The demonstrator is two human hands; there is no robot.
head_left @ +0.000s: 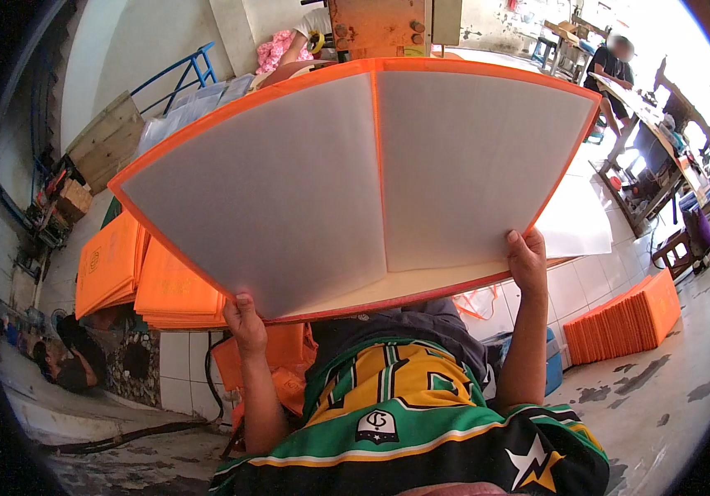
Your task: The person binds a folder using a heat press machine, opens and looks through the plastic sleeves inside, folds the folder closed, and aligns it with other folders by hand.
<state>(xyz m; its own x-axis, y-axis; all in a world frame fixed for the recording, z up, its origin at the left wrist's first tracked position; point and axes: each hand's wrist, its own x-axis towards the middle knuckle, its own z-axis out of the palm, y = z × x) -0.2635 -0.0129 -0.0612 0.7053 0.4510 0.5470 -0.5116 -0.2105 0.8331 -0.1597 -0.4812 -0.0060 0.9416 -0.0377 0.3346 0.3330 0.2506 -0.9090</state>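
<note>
An orange-edged folder [289,174] with two whitish translucent panels lies spread open in front of me, an orange strip running down its middle. My left hand [246,322] pinches its lower left edge, thumb on top and the other fingers hidden below. On the right, my right hand [526,252] grips the lower right edge in the same way. Beneath the folder, a pale work surface with a red rim [396,307] shows along the front.
Stacked orange folders [177,285] sit at the left, and a long row [623,318] stands on the floor at the right. An orange machine [380,29] is beyond the folder. White sheets [574,219] lie right. Other people are at the far right and lower left.
</note>
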